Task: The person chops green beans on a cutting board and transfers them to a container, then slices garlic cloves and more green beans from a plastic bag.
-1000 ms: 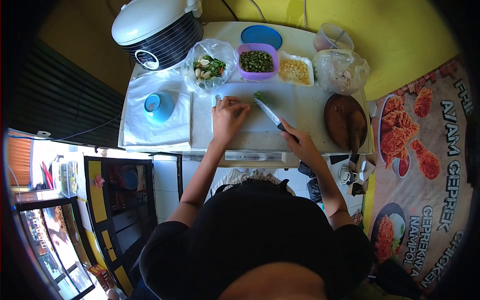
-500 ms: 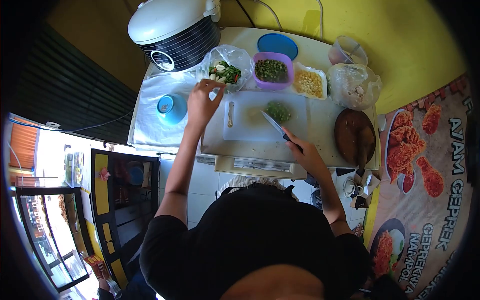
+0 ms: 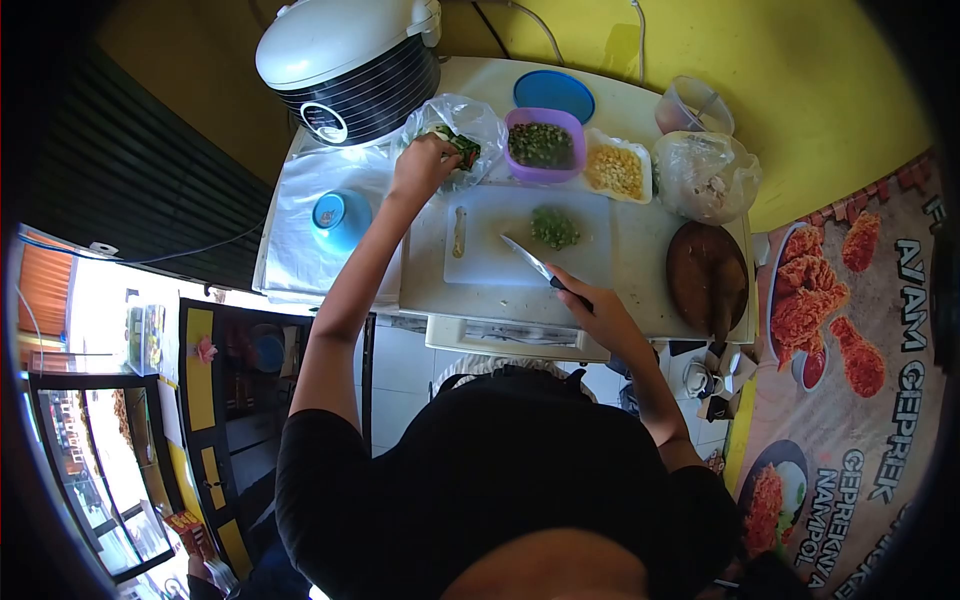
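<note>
My left hand (image 3: 426,163) reaches into a clear plastic bag (image 3: 487,120) of green chilies (image 3: 465,149) and peeled garlic. Its fingers are curled together at the contents, and what they pinch is hidden. In my right hand (image 3: 598,312) is a knife (image 3: 529,262) with a black handle, its blade pointing up and left over the near part of a white cutting board (image 3: 485,255). Chopped green chili (image 3: 554,227) lies in a small heap on the board, beyond the blade and apart from it.
Behind the board stand a purple tub (image 3: 545,174) of chopped green pieces and a white tray (image 3: 616,168) of chopped pale pieces. A blue bowl (image 3: 341,218) sits upside down at left, near a rice cooker (image 3: 350,75). At right are a stone mortar (image 3: 690,290) and a tied bag (image 3: 706,175).
My left hand has moved from the bag's near edge into it, over the garlic and chilies. My right hand has drawn the knife slightly left and toward me, away from the chopped heap.
</note>
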Available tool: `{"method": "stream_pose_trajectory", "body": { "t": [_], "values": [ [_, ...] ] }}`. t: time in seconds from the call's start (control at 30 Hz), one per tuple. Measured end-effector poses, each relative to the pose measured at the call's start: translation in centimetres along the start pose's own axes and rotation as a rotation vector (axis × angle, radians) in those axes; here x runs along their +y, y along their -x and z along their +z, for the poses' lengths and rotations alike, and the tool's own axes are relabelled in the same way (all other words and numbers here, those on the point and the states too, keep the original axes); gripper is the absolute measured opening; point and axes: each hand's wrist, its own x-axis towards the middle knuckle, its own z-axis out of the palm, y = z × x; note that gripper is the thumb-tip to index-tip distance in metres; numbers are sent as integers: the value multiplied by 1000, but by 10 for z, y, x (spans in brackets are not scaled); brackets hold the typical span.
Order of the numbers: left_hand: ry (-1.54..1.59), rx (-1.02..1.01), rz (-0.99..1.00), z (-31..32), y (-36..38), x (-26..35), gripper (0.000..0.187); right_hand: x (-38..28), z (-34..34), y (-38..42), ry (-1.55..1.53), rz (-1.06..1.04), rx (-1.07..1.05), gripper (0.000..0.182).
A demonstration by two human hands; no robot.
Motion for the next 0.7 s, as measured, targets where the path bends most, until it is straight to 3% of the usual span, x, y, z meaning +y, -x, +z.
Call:
{"method": "stream_pose_trajectory", "body": {
  "t": [0.17, 0.27, 0.37, 0.5, 0.63, 0.7],
  "values": [
    [207, 63, -42, -6, -2, 4, 17, 0, -4, 2, 15, 38, 24, 47],
    [345, 292, -106, -27, 11, 25, 16, 5, -5, 4, 8, 24, 84, 47],
    [432, 217, -75, -37, 41, 55, 16, 4, -8, 5, -14, 44, 124, 47],
    [488, -128, -65, -19, 85, 99, 15, 0, -11, 8, -19, 58, 118, 47],
    [440, -123, -45, 20, 107, 106, 18, 0, -10, 9, -14, 65, 116, 46],
    [542, 1, -137, 27, 111, 109, 22, 1, -9, 9, -9, 65, 120, 46]
  ]
}}
